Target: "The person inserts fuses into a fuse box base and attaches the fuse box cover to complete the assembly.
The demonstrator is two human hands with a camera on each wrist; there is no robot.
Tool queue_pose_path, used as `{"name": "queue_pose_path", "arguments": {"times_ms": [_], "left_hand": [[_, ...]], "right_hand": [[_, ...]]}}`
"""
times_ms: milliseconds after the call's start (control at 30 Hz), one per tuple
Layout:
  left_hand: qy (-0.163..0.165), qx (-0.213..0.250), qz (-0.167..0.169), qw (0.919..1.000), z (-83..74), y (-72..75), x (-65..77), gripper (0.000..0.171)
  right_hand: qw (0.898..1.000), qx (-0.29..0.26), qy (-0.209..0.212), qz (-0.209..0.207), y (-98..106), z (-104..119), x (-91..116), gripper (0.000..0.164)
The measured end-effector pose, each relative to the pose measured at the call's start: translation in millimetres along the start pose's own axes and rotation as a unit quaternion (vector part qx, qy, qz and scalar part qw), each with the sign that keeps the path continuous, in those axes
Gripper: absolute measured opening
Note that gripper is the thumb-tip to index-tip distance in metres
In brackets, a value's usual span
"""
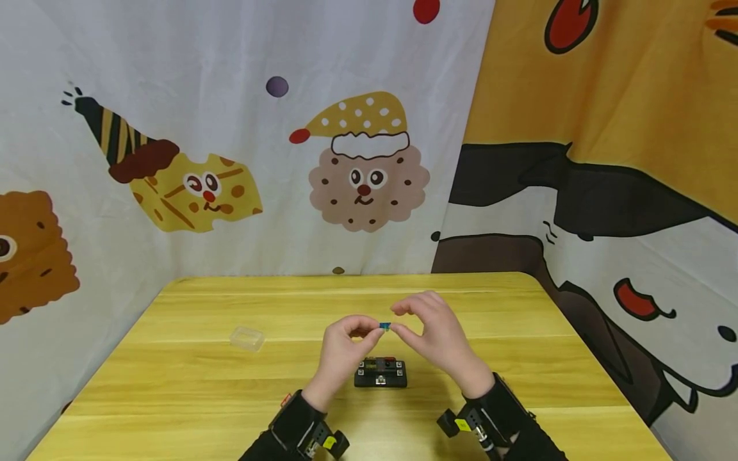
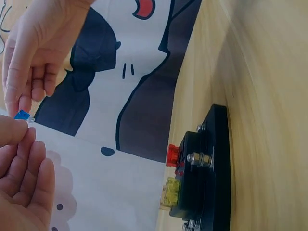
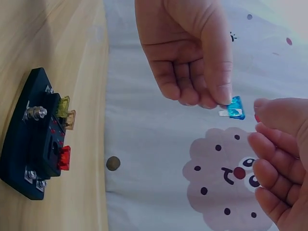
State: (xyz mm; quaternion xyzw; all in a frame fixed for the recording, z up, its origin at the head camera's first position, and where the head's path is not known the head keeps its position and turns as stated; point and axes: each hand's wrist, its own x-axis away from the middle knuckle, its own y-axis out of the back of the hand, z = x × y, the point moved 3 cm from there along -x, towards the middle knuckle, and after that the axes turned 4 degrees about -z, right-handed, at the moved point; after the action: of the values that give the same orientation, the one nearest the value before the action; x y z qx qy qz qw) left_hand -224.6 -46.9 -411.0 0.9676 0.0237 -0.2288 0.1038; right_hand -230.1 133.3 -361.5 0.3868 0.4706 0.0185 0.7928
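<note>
My left hand (image 1: 340,349) pinches a small translucent blue blade fuse (image 3: 236,108) between thumb and fingertips, raised above the table. In the right wrist view its metal prongs stick out to the left. Close on the other side of the fuse is my right hand (image 1: 441,330), holding nothing, thumb and index finger spread apart. Below both hands a black fuse block (image 1: 380,378) lies on the table. It carries a red fuse (image 3: 64,158), a yellow fuse (image 3: 63,107) and a tan fuse (image 3: 70,120), with metal terminal studs (image 2: 199,159) around them.
A small clear plastic box (image 1: 247,338) lies on the wooden table (image 1: 190,397), left of the fuse block. Behind the table hangs a cloth (image 1: 219,57) printed with cartoon figures. Both wrists wear black straps with cameras.
</note>
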Motion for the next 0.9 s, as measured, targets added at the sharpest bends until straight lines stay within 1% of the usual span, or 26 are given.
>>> {"name": "queue_pose_path", "arguments": {"times_ms": [133,267,300,367,500,600,900], "left_hand": [[-0.046,-0.027,0.002,0.9986,1.3,1.4,1.1,0.009],[-0.097,-0.056,-0.001,0.9938,0.0,2.0,2.1,0.001],[-0.106,-0.063,-0.002,0.9923,-0.1,1.8,2.3,0.002],[-0.123,-0.079,-0.004,0.9893,-0.4,1.6,3.1,0.009],[-0.146,-0.107,-0.006,0.9835,0.1,0.5,4.1,0.012],[-0.158,-0.121,-0.008,0.9800,0.4,-0.2,4.4,0.013],[-0.187,-0.127,-0.014,0.9742,0.8,-0.1,5.1,0.015]], "right_hand": [[0.999,0.012,0.028,0.010,1,2,-2,0.031],[0.999,0.020,0.046,0.022,-1,4,0,0.033],[0.998,0.021,0.048,0.026,-2,4,0,0.033],[0.998,0.023,0.051,0.033,-4,5,2,0.034],[0.997,0.024,0.053,0.041,-8,7,5,0.033],[0.997,0.026,0.055,0.039,-10,8,6,0.032],[0.997,0.036,0.057,0.021,-14,10,9,0.022]]}}
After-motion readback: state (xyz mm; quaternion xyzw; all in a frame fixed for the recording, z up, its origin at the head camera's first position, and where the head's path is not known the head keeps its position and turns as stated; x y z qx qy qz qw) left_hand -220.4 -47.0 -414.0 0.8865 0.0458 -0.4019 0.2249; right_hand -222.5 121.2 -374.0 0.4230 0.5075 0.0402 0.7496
